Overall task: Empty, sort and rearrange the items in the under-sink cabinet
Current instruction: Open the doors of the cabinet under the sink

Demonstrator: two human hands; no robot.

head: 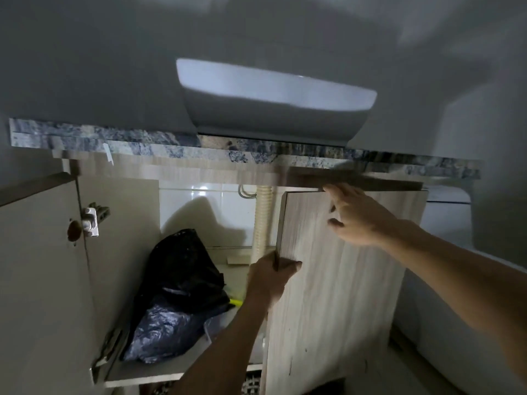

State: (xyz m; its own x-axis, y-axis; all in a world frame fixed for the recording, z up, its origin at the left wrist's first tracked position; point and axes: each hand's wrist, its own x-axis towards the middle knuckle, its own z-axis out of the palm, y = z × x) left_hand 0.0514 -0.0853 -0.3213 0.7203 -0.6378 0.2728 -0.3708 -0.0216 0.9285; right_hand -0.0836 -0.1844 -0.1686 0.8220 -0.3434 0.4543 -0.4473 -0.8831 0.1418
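The under-sink cabinet (182, 178) fills the lower middle of the frame, below a speckled stone bench (142, 141) that carries a white basin (273, 101) at upper centre. The left door (37, 280) stands swung wide at the left edge of the frame, its inner face and a white hinge (91, 220) showing. The right door (342, 280), in pale wood grain, hangs partly across the opening at centre right.

Both hands are on that right door and well apart from each other. The left hand (269, 277), at the centre of the frame, is clamped on the door's free vertical edge, thumb on the front face and fingers wrapped behind it. The right hand (359, 215), higher and to the right, lies with loosely spread fingers against the upper front of the door, fingertips near its top corner; it presses rather than grips.

Inside the cabinet, left of the left hand and lower, a black plastic bag (182, 266) sits on the cabinet floor with a crumpled dark blue bag (162, 332) just in front of it, touching. A small yellow-green object (236, 303) shows beside the left forearm, too hidden to identify. A ribbed beige drain hose (263, 218) runs down the tiled back wall, just above the left hand.
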